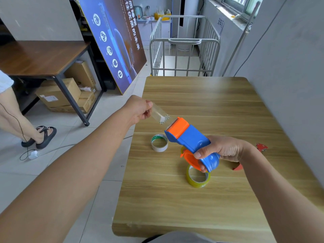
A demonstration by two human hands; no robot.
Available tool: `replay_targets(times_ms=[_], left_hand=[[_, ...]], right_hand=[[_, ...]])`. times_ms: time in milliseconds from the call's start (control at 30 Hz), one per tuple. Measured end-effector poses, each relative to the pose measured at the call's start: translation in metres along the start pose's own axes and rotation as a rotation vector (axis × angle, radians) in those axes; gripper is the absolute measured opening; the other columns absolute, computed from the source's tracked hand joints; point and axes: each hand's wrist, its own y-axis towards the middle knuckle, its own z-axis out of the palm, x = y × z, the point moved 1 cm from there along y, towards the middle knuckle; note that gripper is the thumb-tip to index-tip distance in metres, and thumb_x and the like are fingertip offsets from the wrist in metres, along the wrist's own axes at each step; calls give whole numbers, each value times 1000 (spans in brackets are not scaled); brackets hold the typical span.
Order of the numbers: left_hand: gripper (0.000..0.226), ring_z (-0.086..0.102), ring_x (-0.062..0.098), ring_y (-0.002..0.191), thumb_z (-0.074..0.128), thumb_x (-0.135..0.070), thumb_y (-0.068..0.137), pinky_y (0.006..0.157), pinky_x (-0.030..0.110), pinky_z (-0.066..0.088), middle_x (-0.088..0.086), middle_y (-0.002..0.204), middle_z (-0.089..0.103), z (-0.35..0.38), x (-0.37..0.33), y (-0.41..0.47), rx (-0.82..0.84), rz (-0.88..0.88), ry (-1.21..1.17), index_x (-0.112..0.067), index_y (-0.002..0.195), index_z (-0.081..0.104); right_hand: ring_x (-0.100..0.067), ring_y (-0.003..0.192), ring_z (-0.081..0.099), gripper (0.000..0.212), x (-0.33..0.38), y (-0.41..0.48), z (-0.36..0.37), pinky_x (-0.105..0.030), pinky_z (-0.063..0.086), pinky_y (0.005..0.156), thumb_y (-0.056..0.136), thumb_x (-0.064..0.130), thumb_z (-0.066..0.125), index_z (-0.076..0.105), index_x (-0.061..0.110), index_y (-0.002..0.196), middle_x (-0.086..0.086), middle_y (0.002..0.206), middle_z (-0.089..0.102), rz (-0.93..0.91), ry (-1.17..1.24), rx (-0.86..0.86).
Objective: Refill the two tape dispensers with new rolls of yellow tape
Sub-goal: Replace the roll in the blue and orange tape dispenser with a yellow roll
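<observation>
My right hand (221, 151) grips a blue and orange tape dispenser (189, 139) by its round blue body, lifted above the wooden table (201, 102). My left hand (138, 109) pinches the free end of a clear tape strip (160, 115) pulled out taut from the dispenser's orange cutter end. A yellow tape roll (198, 178) lies flat on the table just below the dispenser. A white cardboard core (159, 142), an empty roll with a green inner print, stands to the left of it. A red dispenser (261, 148) is partly hidden behind my right wrist.
A grey wall runs along the table's right side. A white metal cart (184, 50) stands beyond the far edge. To the left are a dark desk (40, 58) with cardboard boxes under it, a leaning poster board (114, 41), and a person's legs (21, 123).
</observation>
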Motion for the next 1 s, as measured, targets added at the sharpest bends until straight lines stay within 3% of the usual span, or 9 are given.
replay_targets(times_ms=[100, 267, 333, 400, 533, 633, 767, 867, 1000], left_hand=[[24, 43, 14, 55, 47, 5, 90, 40, 16, 43, 8, 66, 46, -4, 0, 2, -22, 31, 14, -7, 69, 49], [24, 43, 15, 55, 48, 3, 90, 47, 20, 44, 9, 65, 46, -3, -4, 3, -69, 99, 76, -7, 68, 48], [23, 44, 16, 56, 49, 2, 90, 52, 23, 44, 10, 66, 47, -3, -3, 4, -91, 120, 87, -7, 68, 49], [23, 45, 16, 56, 49, 1, 90, 53, 25, 44, 9, 65, 49, 0, -3, 2, -92, 176, 116, -8, 68, 50], [25, 48, 14, 54, 50, 1, 89, 48, 18, 48, 7, 64, 51, 12, -7, -10, -10, 337, 176, -12, 69, 52], [27, 49, 14, 57, 52, 2, 88, 60, 26, 48, 4, 66, 53, 22, -6, -16, 60, 426, 243, -16, 68, 53], [28, 47, 14, 62, 54, -2, 86, 71, 35, 45, 0, 66, 54, 30, 1, -18, 103, 508, 331, -21, 66, 54], [29, 50, 17, 70, 56, -2, 85, 75, 38, 48, -3, 68, 56, 36, 9, -19, 138, 557, 363, -25, 66, 54], [18, 51, 10, 69, 57, -2, 83, 72, 29, 47, -5, 71, 57, 48, 23, -25, 166, 642, 456, -17, 72, 57]], right_hand=[[-28, 64, 46, 14, -2, -3, 2, -25, 48, 77, 86, 13, 52, 55, 4, 76, -12, 66, 53, 16, 2, -18], [-30, 65, 47, 33, -10, -3, -2, -40, 50, 86, 89, 25, 55, 55, -6, 78, -13, 66, 55, 54, -13, -75], [-33, 70, 49, 27, -13, -4, -6, -59, 42, 96, 89, 27, 58, 60, 1, 80, -13, 65, 57, 91, -39, -92], [-33, 73, 54, 27, -18, -4, -9, -60, 41, 100, 83, 33, 67, 65, 7, 83, -12, 66, 60, 181, -48, -165], [-29, 67, 66, 64, -26, 8, -11, -45, 54, 86, 65, 43, 80, 65, -4, 106, -14, 72, 68, 383, -21, -401], [-30, 69, 67, 53, -20, 17, -10, -47, 57, 87, 71, 36, 80, 68, -2, 106, -14, 74, 69, 426, 23, -494], [-25, 60, 68, 48, -10, 29, -12, -31, 58, 59, 76, 37, 77, 66, 0, 106, -10, 68, 70, 465, 32, -603], [-25, 59, 67, 43, -3, 36, -12, -34, 58, 63, 79, 37, 74, 62, 2, 100, -12, 69, 70, 457, 69, -657], [-24, 61, 67, 39, 5, 41, -11, -29, 57, 55, 83, 36, 71, 59, 1, 99, -14, 75, 68, 420, 147, -704]])
